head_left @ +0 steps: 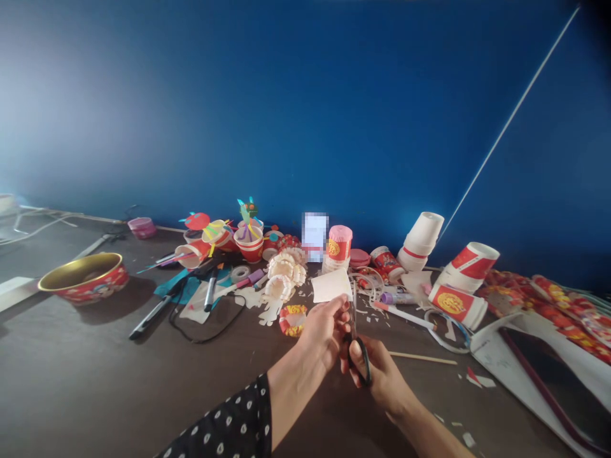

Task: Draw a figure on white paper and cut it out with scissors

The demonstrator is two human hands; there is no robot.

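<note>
In the middle of the head view, my left hand (322,331) pinches a white piece of paper (331,286) by its lower right part. My right hand (375,369) is closed around the black handles of a pair of scissors (363,362). Their blades point up and away, along the paper's right edge; I cannot tell whether they are biting into it. Just left of my left hand lies a red and yellow ring (293,320). Frilly cut paper pieces (281,280) lie behind that ring.
A gold-lined red bowl (86,277) stands at the left. Decorated paper cups (249,245) and a lit, blurred phone (315,235) are at the back. Stacked white cups (422,238), a thin stick (422,358), paper scraps (480,380) and a dark phone (558,381) lie to the right.
</note>
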